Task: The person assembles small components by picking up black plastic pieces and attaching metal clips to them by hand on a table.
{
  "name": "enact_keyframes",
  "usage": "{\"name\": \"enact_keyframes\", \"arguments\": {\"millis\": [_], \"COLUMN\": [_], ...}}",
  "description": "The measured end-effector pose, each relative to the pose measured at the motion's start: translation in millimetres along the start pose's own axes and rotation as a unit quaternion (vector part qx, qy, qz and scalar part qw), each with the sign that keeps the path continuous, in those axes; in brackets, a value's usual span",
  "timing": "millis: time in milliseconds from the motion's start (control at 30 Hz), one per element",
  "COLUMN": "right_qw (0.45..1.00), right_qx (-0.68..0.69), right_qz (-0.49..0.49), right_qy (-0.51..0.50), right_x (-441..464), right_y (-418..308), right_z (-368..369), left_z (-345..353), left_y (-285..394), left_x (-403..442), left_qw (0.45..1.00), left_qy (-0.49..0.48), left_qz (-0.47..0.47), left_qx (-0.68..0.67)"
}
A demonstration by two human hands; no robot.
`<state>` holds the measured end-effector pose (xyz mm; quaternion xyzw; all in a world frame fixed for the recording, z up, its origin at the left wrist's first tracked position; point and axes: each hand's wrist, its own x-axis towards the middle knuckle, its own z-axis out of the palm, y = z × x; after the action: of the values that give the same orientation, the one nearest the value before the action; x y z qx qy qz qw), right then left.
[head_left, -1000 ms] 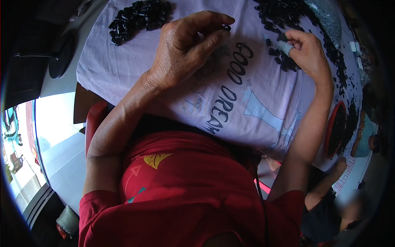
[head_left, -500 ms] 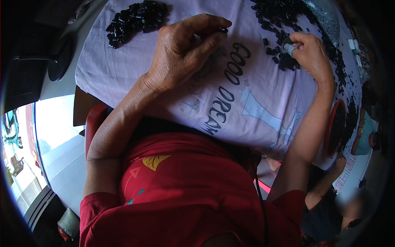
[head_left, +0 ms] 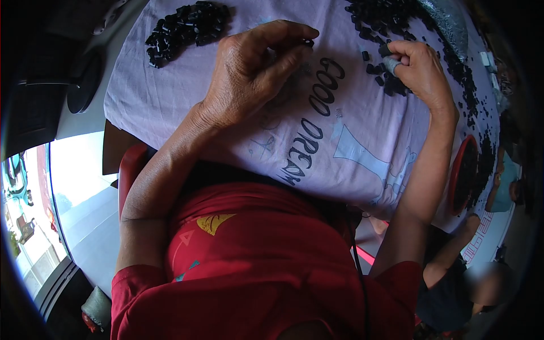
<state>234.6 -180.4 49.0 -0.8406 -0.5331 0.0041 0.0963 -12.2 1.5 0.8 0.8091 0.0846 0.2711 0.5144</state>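
Observation:
My left hand (head_left: 255, 65) is over the middle of the cloth, its thumb and forefinger pinching a small black part (head_left: 307, 43). To the right, my right hand (head_left: 418, 68) is closed beside several loose black pieces (head_left: 391, 85). Its fingertips wear dark and grey coverings (head_left: 391, 63); whether it holds anything between them is hidden. A pale cloth (head_left: 226, 136) printed with dark lettering lies under both hands. At the upper left of the cloth sits a pile of black pieces (head_left: 184, 28), and a larger spread of them (head_left: 385, 17) lies at the upper right.
A red-rimmed container (head_left: 457, 175) with dark contents stands at the cloth's right edge. Near the upper right corner lies a clear plastic bag (head_left: 447, 25) with small items. A person in dark clothing (head_left: 447, 297) is at the lower right. A red chair (head_left: 131, 164) shows at left.
My right hand first drew slightly toward me, then moved back up and left beside the loose black pieces. My left hand shifted slightly left and keeps its pinch.

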Motion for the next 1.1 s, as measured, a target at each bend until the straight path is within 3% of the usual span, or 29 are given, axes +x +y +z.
{"name": "enact_keyframes", "arguments": {"millis": [233,367,467,600,700,867,933,1100], "right_qw": [1.0,0.998,0.996,0.967,0.939,0.908,0.925,0.985], "right_qx": [-0.014,-0.001,0.071,0.237,0.33,0.386,0.346,0.074], "right_qz": [-0.009,-0.05,-0.029,-0.08,-0.094,-0.161,-0.154,-0.128], "right_qy": [-0.018,0.023,0.05,0.055,0.014,0.037,0.036,0.086], "right_x": [2.5,6.2,5.4,7.1,7.3,5.8,4.6,6.7], "right_y": [-11.2,-5.5,-19.3,-15.3,-32.0,-64.9,-69.3,-59.1], "right_z": [-1.0,7.4,4.6,16.2,9.8,12.8,15.4,21.9], "left_z": [1.6,1.9,2.6,2.7,2.0,1.4,2.5,1.9], "left_y": [-2.0,-3.3,-2.8,-0.9,-0.3,1.4,-0.8,-1.9], "left_x": [-0.6,-0.2,0.9,0.6,-0.2,-0.2,0.1,0.7], "left_qw": [1.0,0.999,0.998,0.998,0.999,0.998,0.997,0.997], "left_qy": [0.003,0.006,0.014,0.01,-0.001,-0.016,-0.014,-0.004], "left_qz": [0.027,0.044,0.061,0.055,0.029,-0.001,-0.007,-0.017], "left_qx": [-0.009,-0.012,-0.017,-0.019,-0.022,-0.053,-0.07,-0.078]}}
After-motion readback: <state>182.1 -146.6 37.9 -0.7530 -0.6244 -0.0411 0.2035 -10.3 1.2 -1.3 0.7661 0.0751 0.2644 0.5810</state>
